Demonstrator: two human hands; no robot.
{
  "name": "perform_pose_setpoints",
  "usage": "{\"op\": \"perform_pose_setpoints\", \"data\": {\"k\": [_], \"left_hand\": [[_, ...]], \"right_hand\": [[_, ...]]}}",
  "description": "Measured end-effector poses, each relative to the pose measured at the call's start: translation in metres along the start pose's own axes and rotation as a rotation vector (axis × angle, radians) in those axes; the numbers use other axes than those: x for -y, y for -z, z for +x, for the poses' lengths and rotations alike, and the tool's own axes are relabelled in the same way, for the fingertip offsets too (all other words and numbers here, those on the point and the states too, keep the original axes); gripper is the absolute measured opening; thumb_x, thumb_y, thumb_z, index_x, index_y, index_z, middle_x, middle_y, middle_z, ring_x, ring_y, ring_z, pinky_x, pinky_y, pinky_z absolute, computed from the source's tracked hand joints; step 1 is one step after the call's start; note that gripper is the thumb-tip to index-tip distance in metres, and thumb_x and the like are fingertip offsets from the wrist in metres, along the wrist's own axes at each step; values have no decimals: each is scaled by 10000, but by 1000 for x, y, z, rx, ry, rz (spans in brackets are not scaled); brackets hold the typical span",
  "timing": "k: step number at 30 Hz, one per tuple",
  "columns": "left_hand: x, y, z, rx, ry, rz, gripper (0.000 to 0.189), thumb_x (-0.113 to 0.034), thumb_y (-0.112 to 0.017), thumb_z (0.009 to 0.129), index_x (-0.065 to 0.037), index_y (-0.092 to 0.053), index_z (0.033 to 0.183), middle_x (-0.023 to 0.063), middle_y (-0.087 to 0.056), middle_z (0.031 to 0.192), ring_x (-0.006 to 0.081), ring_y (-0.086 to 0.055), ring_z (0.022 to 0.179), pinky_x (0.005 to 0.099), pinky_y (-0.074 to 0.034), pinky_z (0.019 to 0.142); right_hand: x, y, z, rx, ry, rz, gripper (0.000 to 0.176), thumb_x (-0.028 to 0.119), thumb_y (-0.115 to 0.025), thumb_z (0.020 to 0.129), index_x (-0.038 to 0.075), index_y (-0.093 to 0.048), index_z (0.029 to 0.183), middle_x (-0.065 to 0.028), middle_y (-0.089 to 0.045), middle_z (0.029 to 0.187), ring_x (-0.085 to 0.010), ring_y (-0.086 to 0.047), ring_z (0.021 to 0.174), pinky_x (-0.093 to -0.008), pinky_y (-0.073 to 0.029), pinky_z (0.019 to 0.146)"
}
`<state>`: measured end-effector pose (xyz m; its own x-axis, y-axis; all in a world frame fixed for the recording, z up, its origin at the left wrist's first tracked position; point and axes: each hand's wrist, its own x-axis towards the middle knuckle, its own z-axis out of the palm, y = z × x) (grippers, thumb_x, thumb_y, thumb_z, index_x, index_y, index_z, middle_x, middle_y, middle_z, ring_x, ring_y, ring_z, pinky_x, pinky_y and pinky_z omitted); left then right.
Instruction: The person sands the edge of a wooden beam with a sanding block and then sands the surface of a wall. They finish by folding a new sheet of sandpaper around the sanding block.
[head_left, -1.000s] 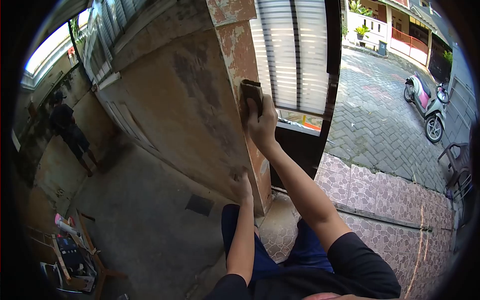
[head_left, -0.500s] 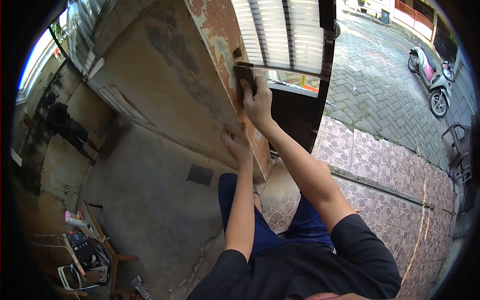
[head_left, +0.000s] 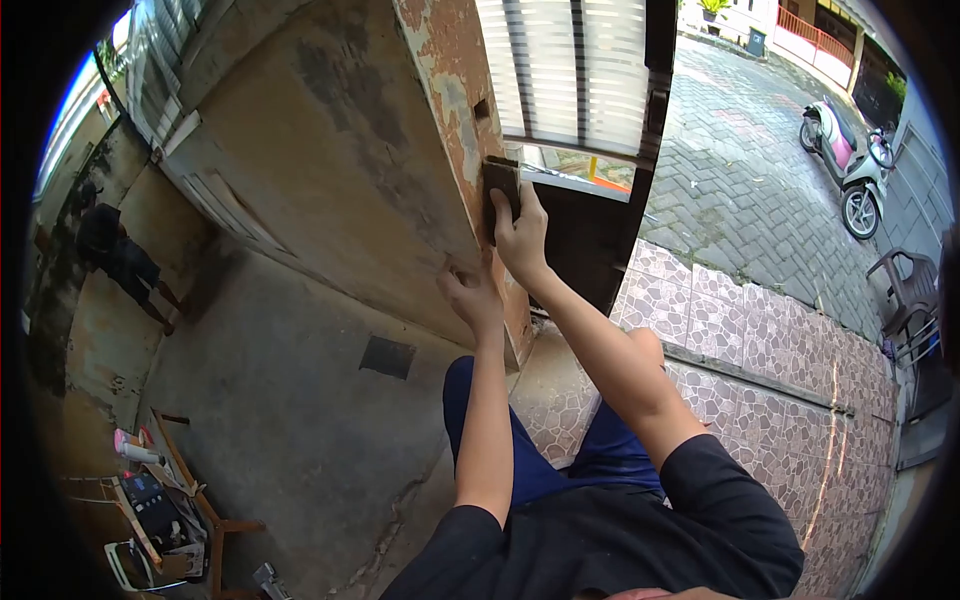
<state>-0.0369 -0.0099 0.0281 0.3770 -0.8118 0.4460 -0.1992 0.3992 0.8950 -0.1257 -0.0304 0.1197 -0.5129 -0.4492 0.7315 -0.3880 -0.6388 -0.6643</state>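
The right hand (head_left: 520, 235) is pressing a dark sanding block (head_left: 499, 185) against the pillar's (head_left: 455, 110) peeling edge (fingers curled over it); the left hand (head_left: 472, 297) is bracing lower, fingers bent against the same pillar.

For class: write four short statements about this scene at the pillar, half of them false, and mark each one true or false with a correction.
1. The right hand presses a dark sanding block against the peeling pillar. True.
2. The left hand holds a paintbrush. False: it holds nothing and rests on the pillar's corner, below the sanding block.
3. A scooter stands upright on the paved street. True.
4. Nobody else is in view. False: another person stands by the wall at the far left.
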Motion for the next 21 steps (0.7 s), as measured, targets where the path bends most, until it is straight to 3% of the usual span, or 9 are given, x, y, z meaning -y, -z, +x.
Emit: {"op": "perform_pose_setpoints", "data": {"k": [3,6,7,8,10,12,15,17,21], "left_hand": [[7,-3,0,-12,-28,-2,715,-367,-835,895,88,-507,1339,236,-528,1258,367,-547,1194,459,-469,1008],[17,-5,1,-33,-67,-20,745,-407,-831,889,91,-501,1335,234,-532,1255,374,-547,1192,460,-469,1005],[15,-2,-2,-33,-67,-20,745,-407,-831,889,91,-501,1335,234,-532,1255,374,-547,1192,460,-469,1005],[11,-1,0,-13,-58,-3,755,-416,-829,888,94,-498,1335,235,-531,1256,373,-547,1191,460,-469,1004],[10,1,-1,6,-58,10,766,-426,-828,887,97,-494,1335,235,-530,1257,372,-546,1190,461,-469,1004],[13,-2,-2,-21,-73,-13,754,-421,-833,884,99,-504,1320,232,-534,1249,366,-555,1175,453,-472,989],[-5,7,-1,75,10,150,742,-372,-818,913,121,-485,1356,243,-497,1352,325,-566,1249,426,-469,1056],[16,5,7,108,-54,46,748,-394,-818,908,121,-496,1345,240,-511,1329,326,-576,1228,428,-473,1045],[-11,12,3,97,-82,14,733,-416,-829,895,121,-548,1307,236,-577,1261,321,-614,1160,427,-489,1002]], "right_hand": [[-14,17,-54,88,-131,-70,124,69,-660,973,-27,-601,1024,-249,-669,907,-458,-657,829,-466,-517,723],[-14,5,-26,18,-100,-57,133,80,-658,980,-32,-594,1011,-252,-664,896,-459,-653,833,-473,-507,731],[-13,-3,5,-30,23,-96,161,113,-654,1007,-33,-586,996,-211,-668,830,-305,-631,703,-415,-499,679],[-1,-10,40,-48,29,-97,197,138,-656,1011,-41,-580,978,-214,-668,810,-289,-620,687,-417,-489,666],[37,-17,96,-35,28,-18,233,162,-661,1013,-46,-567,962,-226,-664,789,-330,-610,676,-420,-484,652],[46,-25,106,-90,134,-87,204,135,-664,1005,-41,-568,966,-229,-670,813,-356,-620,691,-428,-482,652],[40,-18,46,-49,219,-124,130,77,-659,989,-30,-599,1033,-218,-685,890,-372,-667,780,-413,-516,717],[32,-5,0,19,197,-83,137,59,-654,983,-26,-611,1082,-214,-688,920,-383,-683,831,-406,-533,766],[23,-12,24,-15,201,-101,138,62,-648,986,-26,-609,1084,-217,-684,923,-388,-683,832,-416,-529,762]]}}
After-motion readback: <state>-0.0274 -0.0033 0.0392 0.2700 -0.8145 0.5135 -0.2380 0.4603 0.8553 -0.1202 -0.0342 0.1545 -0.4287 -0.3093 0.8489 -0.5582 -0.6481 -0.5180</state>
